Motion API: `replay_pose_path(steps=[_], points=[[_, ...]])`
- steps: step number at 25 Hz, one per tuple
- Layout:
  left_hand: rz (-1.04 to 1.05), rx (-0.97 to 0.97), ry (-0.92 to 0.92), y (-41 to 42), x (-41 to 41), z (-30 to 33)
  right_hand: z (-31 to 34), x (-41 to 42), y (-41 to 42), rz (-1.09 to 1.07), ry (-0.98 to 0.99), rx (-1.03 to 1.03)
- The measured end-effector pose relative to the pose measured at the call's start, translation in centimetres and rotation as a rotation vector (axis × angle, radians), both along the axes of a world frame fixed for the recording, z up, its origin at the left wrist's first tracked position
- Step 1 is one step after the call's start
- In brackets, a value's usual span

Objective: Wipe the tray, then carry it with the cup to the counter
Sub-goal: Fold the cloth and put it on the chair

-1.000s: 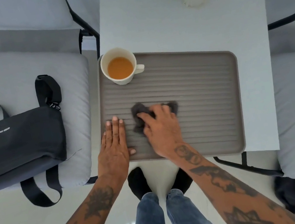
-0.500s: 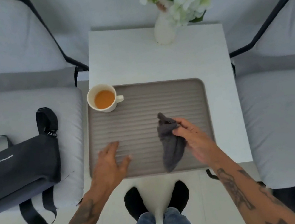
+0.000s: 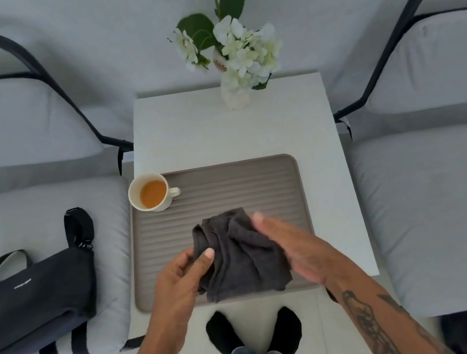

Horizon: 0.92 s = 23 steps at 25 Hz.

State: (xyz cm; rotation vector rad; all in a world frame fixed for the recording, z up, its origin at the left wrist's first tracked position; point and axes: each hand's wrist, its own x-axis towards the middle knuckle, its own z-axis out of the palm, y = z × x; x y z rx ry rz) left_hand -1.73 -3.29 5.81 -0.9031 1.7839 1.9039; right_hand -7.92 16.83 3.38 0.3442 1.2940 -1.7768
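1. Grey and ribbed, the tray (image 3: pixel 264 183) is lying on the near half of the white side table (image 3: pixel 217 129), and I am taking it as my landmark for everything else.
2. I am seeing the white cup (image 3: pixel 151 193), filled with an amber drink, standing in the tray's far left corner with its handle pointing right, toward the tray's middle.
3. I am watching the dark grey cloth (image 3: pixel 240 256) hanging bunched above the near half of the tray; whether its lower edge is touching the tray I cannot tell.
4. My left hand (image 3: pixel 178 277) is pinching the cloth's left edge between thumb and curled fingers, over the tray's near left part.
5. My right hand (image 3: pixel 297 246) is hovering with fingers straight at the cloth's right side, over the tray's near right part; whether it is touching the cloth I cannot tell, and it is gripping nothing.
6. Beyond the tray's far edge, a pale vase (image 3: pixel 235 95) of white flowers is standing on the table.
7. Left of the tray, a black bag (image 3: pixel 29 300) is resting on a grey seat cushion (image 3: pixel 29 212).
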Motion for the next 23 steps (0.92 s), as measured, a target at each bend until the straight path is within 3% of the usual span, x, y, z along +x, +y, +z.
replay_pose_path(steps=[3,6,11,15,18,23], points=[[-0.002,0.020,-0.036,-0.1,0.2,0.6,0.3,0.2,-0.1,0.103,0.151,0.233],[-0.097,0.045,-0.092,-0.9,-0.5,0.6,1.4,0.1,-0.8,0.154,0.277,0.336],[-0.138,0.005,0.050,-2.6,-0.9,0.3,2.1,-0.5,-2.0,0.294,0.565,0.560],[-0.041,0.029,0.146,-3.8,-0.7,0.1,2.8,-1.2,-1.6,0.221,0.548,0.481],[-0.015,0.078,0.106,-4.9,-1.3,0.4,4.2,-1.6,-1.1,0.128,0.472,0.348],[-0.473,0.034,-0.077,-3.9,-3.3,2.3,6.8,-2.2,-0.8,0.346,0.560,0.365]])
